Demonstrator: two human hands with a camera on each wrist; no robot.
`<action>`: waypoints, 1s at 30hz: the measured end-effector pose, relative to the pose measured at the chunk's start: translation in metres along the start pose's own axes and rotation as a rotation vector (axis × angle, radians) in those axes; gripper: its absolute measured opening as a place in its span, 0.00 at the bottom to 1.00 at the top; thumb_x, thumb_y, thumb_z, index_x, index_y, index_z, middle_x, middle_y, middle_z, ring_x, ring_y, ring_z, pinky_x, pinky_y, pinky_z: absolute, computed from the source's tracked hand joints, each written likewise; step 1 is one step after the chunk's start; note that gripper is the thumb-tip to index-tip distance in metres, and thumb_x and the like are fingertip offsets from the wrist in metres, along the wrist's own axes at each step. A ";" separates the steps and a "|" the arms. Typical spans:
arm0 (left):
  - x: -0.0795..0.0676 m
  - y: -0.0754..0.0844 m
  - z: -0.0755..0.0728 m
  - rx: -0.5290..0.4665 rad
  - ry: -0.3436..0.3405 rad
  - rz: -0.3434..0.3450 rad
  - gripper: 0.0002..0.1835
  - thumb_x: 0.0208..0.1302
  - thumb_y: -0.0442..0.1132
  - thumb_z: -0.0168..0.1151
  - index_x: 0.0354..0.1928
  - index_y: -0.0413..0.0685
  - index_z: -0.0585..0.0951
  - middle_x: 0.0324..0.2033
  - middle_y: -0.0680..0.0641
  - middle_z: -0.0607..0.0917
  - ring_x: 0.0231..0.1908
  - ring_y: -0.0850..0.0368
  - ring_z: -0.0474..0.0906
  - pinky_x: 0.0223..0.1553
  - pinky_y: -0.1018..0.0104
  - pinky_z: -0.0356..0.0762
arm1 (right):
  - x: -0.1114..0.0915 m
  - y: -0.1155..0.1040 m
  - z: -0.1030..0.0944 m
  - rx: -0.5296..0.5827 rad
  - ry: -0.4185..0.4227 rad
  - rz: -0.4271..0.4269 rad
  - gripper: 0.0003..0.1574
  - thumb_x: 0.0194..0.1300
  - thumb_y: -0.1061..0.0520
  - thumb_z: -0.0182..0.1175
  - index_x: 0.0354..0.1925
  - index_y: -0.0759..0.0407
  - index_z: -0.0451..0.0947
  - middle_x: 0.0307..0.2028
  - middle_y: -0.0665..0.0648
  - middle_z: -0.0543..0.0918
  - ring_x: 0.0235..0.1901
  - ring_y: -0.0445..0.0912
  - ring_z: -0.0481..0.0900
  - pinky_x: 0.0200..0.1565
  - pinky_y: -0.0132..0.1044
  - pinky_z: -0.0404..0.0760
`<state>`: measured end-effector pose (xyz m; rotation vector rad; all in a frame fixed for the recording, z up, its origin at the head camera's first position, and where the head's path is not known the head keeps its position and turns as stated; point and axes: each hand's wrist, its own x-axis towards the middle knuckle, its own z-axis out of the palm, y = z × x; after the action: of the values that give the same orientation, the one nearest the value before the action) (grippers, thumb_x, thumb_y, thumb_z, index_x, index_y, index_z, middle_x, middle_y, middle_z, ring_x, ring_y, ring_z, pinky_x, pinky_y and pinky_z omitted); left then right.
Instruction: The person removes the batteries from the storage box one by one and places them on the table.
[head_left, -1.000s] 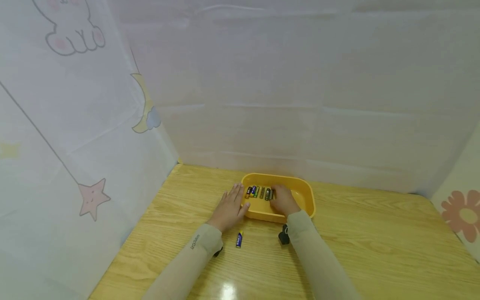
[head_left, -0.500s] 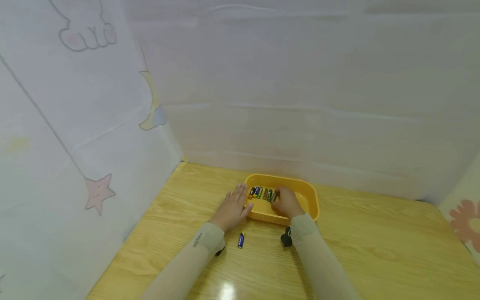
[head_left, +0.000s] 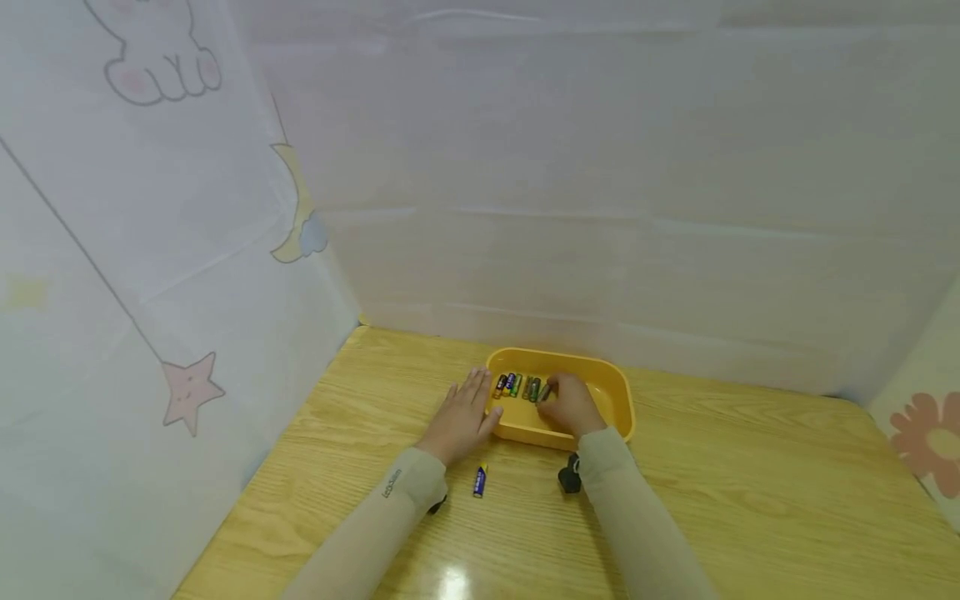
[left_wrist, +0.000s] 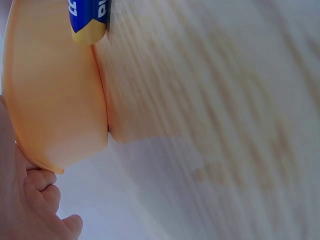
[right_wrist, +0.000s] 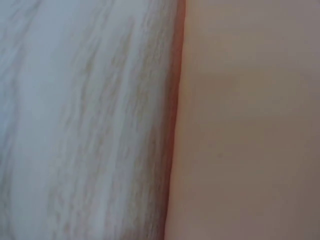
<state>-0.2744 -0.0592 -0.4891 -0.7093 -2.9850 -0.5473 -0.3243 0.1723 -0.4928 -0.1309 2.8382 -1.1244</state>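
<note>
While right hand (head_left: pixel 573 406) pinches a battery (head_left: pixel 544 392), its long axis slanted, far end rightward, left hand (head_left: pixel 457 421) outstretched

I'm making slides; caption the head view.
Left hand touches a yellow tray; right hand pinches a battery inside it.

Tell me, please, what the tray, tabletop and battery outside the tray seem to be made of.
Tray: probably plastic, satin; smooth, evenly yellow walls with rounded corners.
Tabletop: wood or wood-look laminate, I can't tell which; grain and a glossy highlight show.
Battery: likely a metal can in a smooth printed wrap, judging by its lettered blue-and-yellow side.
</note>
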 end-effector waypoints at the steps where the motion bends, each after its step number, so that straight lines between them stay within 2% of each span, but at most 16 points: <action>1: 0.000 0.000 0.000 -0.001 0.001 -0.001 0.38 0.82 0.57 0.37 0.80 0.39 0.46 0.80 0.41 0.47 0.79 0.49 0.39 0.77 0.43 0.44 | 0.000 0.000 0.000 0.001 0.003 0.000 0.33 0.60 0.62 0.69 0.60 0.75 0.73 0.54 0.71 0.80 0.53 0.61 0.78 0.54 0.57 0.79; 6: 0.001 0.000 0.001 -0.004 0.008 -0.004 0.38 0.82 0.56 0.38 0.80 0.39 0.48 0.80 0.41 0.48 0.79 0.49 0.40 0.76 0.43 0.45 | -0.002 -0.001 -0.002 0.004 0.024 0.001 0.32 0.61 0.62 0.69 0.61 0.75 0.74 0.49 0.67 0.81 0.43 0.55 0.77 0.46 0.51 0.80; 10: 0.001 0.000 0.000 0.002 0.001 -0.008 0.38 0.82 0.57 0.36 0.80 0.40 0.46 0.80 0.42 0.47 0.79 0.50 0.39 0.77 0.44 0.44 | -0.001 0.000 -0.002 0.017 0.028 -0.004 0.33 0.61 0.61 0.69 0.61 0.75 0.74 0.42 0.65 0.81 0.37 0.53 0.74 0.40 0.47 0.76; 14: 0.001 -0.001 0.000 0.009 0.002 -0.007 0.39 0.82 0.59 0.34 0.81 0.40 0.46 0.80 0.42 0.47 0.79 0.50 0.39 0.77 0.44 0.44 | -0.001 0.000 -0.002 0.030 0.038 -0.018 0.34 0.60 0.61 0.69 0.62 0.75 0.74 0.48 0.68 0.82 0.44 0.57 0.79 0.48 0.52 0.81; 18: 0.001 -0.002 0.001 0.021 0.004 -0.008 0.39 0.82 0.59 0.33 0.81 0.40 0.46 0.80 0.42 0.47 0.79 0.50 0.38 0.77 0.44 0.44 | -0.001 0.000 -0.001 0.023 0.045 -0.039 0.35 0.60 0.60 0.69 0.62 0.76 0.74 0.56 0.72 0.80 0.55 0.63 0.79 0.56 0.59 0.79; 24: 0.001 0.000 0.003 0.015 0.015 -0.014 0.38 0.82 0.57 0.36 0.80 0.40 0.47 0.80 0.42 0.48 0.79 0.49 0.39 0.77 0.43 0.43 | -0.002 -0.002 -0.003 0.032 0.068 -0.067 0.35 0.60 0.61 0.69 0.62 0.76 0.74 0.58 0.73 0.79 0.59 0.66 0.76 0.58 0.60 0.77; 30: 0.001 0.002 0.001 0.045 0.005 -0.027 0.38 0.82 0.58 0.35 0.81 0.41 0.47 0.80 0.43 0.47 0.79 0.50 0.39 0.77 0.43 0.43 | -0.002 -0.005 -0.006 0.053 0.103 -0.104 0.32 0.62 0.61 0.70 0.61 0.74 0.76 0.59 0.73 0.79 0.60 0.67 0.76 0.61 0.61 0.75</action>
<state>-0.2748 -0.0567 -0.4897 -0.6641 -2.9963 -0.4813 -0.3229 0.1730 -0.4852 -0.2258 2.9184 -1.2615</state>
